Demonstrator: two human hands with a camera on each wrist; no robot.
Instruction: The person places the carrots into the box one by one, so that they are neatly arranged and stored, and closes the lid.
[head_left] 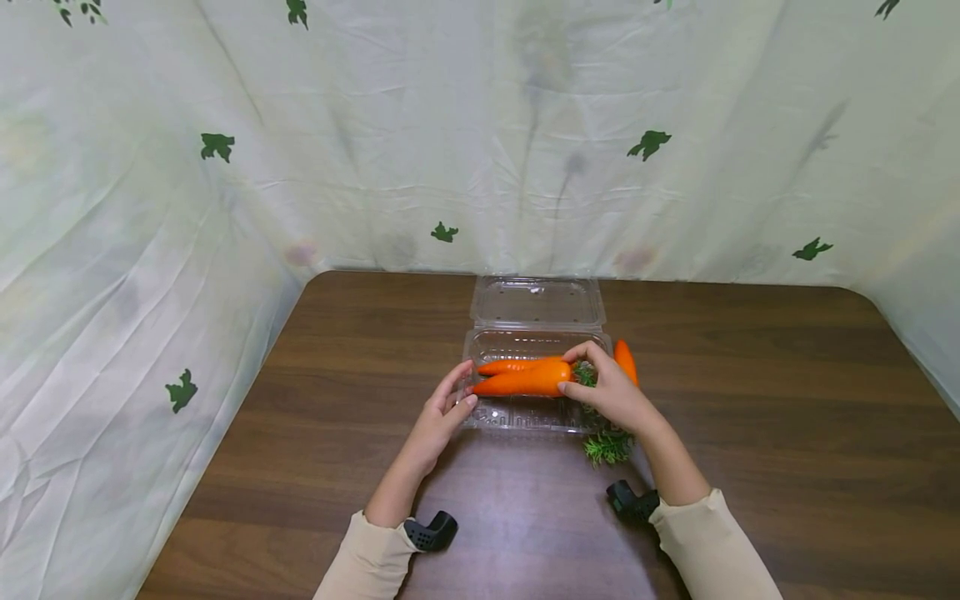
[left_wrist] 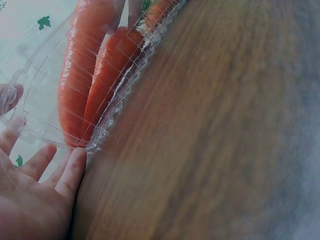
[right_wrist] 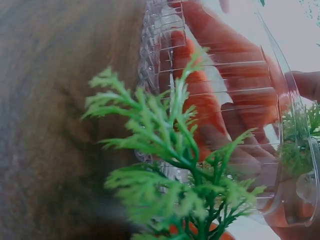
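no text, brand, number or sign can be read, neither on the clear container [head_left: 517,415] nor on the black wrist device [head_left: 632,503] at five o'clock in the head view.

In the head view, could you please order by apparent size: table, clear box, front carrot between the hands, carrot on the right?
Largest to smallest:
1. Table
2. Clear box
3. Front carrot
4. Right-side carrot, visible part only; the right hand hides some, so its full size is unsure.
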